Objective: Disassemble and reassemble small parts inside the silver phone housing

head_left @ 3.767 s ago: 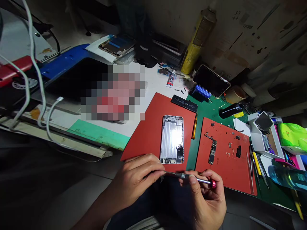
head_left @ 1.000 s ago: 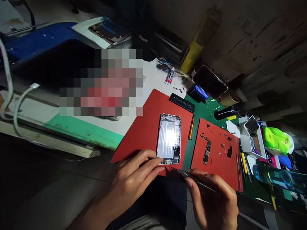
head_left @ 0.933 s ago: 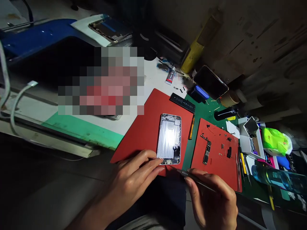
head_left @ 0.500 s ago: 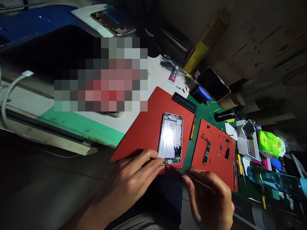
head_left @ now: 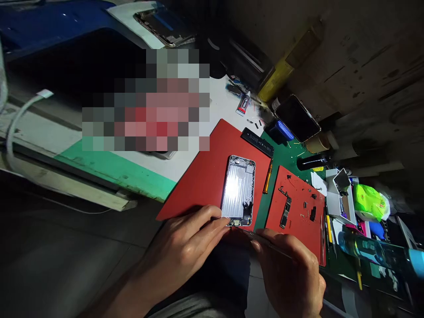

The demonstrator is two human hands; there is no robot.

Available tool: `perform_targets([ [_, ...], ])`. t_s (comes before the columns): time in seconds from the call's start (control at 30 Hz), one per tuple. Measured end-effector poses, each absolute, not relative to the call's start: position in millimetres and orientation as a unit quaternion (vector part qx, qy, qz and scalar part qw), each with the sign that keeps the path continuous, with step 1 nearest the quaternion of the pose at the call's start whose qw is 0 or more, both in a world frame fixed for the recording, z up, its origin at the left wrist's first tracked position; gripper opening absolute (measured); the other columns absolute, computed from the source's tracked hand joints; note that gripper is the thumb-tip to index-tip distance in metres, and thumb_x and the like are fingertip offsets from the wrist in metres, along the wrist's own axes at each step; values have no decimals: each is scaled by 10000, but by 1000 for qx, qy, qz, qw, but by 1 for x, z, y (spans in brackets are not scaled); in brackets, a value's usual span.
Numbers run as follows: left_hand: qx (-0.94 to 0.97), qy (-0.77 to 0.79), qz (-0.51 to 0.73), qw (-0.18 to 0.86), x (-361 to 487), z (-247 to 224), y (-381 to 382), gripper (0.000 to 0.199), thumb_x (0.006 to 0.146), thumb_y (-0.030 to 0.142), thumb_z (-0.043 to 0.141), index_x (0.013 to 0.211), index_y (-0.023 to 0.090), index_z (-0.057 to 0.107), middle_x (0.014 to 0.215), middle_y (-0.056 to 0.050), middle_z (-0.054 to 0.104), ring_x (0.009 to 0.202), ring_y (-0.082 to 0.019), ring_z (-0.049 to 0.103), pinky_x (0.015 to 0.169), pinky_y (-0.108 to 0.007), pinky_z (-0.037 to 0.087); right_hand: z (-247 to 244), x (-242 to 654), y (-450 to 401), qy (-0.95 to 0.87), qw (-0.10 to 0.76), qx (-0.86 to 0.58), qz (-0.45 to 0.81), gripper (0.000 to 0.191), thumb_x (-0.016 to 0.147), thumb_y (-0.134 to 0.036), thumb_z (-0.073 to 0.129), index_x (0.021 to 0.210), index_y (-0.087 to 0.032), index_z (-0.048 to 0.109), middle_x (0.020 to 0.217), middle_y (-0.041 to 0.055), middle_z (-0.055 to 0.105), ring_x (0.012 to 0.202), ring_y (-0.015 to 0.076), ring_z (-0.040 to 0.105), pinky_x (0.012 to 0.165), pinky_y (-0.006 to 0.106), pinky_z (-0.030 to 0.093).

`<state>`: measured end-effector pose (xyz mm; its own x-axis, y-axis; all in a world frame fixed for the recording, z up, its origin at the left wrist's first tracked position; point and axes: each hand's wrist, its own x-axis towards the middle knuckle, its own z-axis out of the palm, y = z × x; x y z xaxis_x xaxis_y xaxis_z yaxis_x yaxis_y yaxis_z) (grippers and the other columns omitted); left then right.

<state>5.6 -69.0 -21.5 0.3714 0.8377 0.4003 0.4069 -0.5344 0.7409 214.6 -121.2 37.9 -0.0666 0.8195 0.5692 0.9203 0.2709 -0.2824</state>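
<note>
An opened phone housing (head_left: 241,185), its ribbed metal inside facing up with a bright glare, lies on a red mat (head_left: 198,181). My left hand (head_left: 190,238) is closed at its lower left corner, with the fingertips pressed on the bottom edge. My right hand (head_left: 291,269) grips a slim metal pen-shaped tool (head_left: 256,236), held low and slanted. The tool's thin tip is at the housing's bottom edge, near the charging port; I cannot tell whether it touches. Small boards and a black part remain inside the housing's lower end.
A black phone battery (head_left: 257,142) and a gold screwdriver (head_left: 268,176) lie beyond the housing. On a second red mat (head_left: 308,238) are a logic board (head_left: 285,213) and several tiny parts. A blue bottle (head_left: 374,249) lies right. A glue tube (head_left: 243,104) lies farther back.
The camera view has shifted slightly. My right hand has turned a little and the tool lies flatter, its tip still at the bottom edge. The left hand keeps its hold on the housing.
</note>
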Motion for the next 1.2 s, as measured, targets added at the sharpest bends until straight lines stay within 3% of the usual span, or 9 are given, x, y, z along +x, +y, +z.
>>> perform_targets([
  [0.07, 782, 398, 400, 265, 6, -24, -70, 172, 1106, 146, 552, 1176, 198, 700, 1012, 5, 688, 800, -101, 686, 768, -265, 540, 45, 213, -116, -749, 298, -590, -46, 36, 1067, -220, 681, 1079, -233, 713, 840, -13, 838, 697, 159, 834, 730, 235, 706],
  [0.2, 779, 398, 412, 254, 7, -27, -71, 226, 1091, 88, 525, 1193, 199, 694, 993, 7, 680, 795, -114, 653, 729, -288, 501, 57, 218, -108, -813, 232, -530, 67, 143, 1086, -139, 577, 1136, -241, 663, 1020, 9, 856, 847, 161, 842, 747, 264, 701],
  [0.27, 778, 397, 413, 260, 7, -28, -72, 265, 1087, 65, 495, 1201, 201, 692, 992, 4, 680, 807, -123, 651, 731, -294, 497, 60, 220, -103, -836, 230, -494, 59, 183, 1065, -111, 615, 1210, -221, 638, 1070, 27, 851, 895, 168, 834, 759, 284, 692],
  [0.43, 776, 400, 417, 253, 8, -30, -73, 205, 1087, 100, 532, 1175, 194, 692, 1018, -7, 695, 856, -145, 669, 733, -297, 503, 66, 213, -90, -848, 251, -464, -58, 148, 1001, -141, 768, 1095, -166, 656, 742, -12, 751, 633, 156, 727, 619, 311, 596],
  [0.6, 779, 383, 422, 261, 6, -34, -72, 262, 1054, 36, 515, 1176, 192, 686, 1014, -7, 693, 821, -146, 658, 702, -297, 498, 69, 208, -87, -854, 235, -464, -4, 176, 1011, -31, 619, 1126, -164, 621, 795, 11, 727, 695, 167, 717, 634, 331, 581],
  [0.73, 772, 387, 422, 276, 6, -36, -74, 271, 1028, 10, 543, 1153, 204, 684, 1025, 5, 686, 801, -142, 647, 706, -305, 495, 69, 208, -86, -855, 252, -451, -54, 176, 976, -40, 713, 1087, -155, 642, 713, -19, 673, 592, 151, 649, 559, 328, 515],
  [0.87, 773, 380, 423, 280, 7, -38, -76, 277, 1033, 38, 566, 1227, 203, 674, 1052, -9, 691, 837, -155, 653, 725, -308, 499, 72, 206, -84, -868, 228, -441, -9, 203, 981, -9, 636, 1122, -153, 618, 785, 15, 703, 665, 167, 679, 585, 334, 531],
  [1.03, 767, 387, 429, 277, 7, -38, -76, 285, 1011, 17, 578, 1200, 204, 680, 1035, -6, 690, 819, -148, 649, 710, -307, 490, 72, 205, -84, -865, 238, -438, -55, 136, 979, -49, 692, 1036, -160, 640, 691, -23, 634, 594, 152, 626, 564, 325, 514],
  [1.2, 779, 376, 427, 262, 7, -36, -74, 265, 1010, 38, 608, 1213, 194, 674, 1040, -2, 689, 812, -148, 649, 700, -311, 497, 72, 204, -84, -867, 235, -437, -48, 154, 986, -17, 639, 1047, -158, 645, 717, -12, 651, 625, 155, 647, 600, 322, 550],
])
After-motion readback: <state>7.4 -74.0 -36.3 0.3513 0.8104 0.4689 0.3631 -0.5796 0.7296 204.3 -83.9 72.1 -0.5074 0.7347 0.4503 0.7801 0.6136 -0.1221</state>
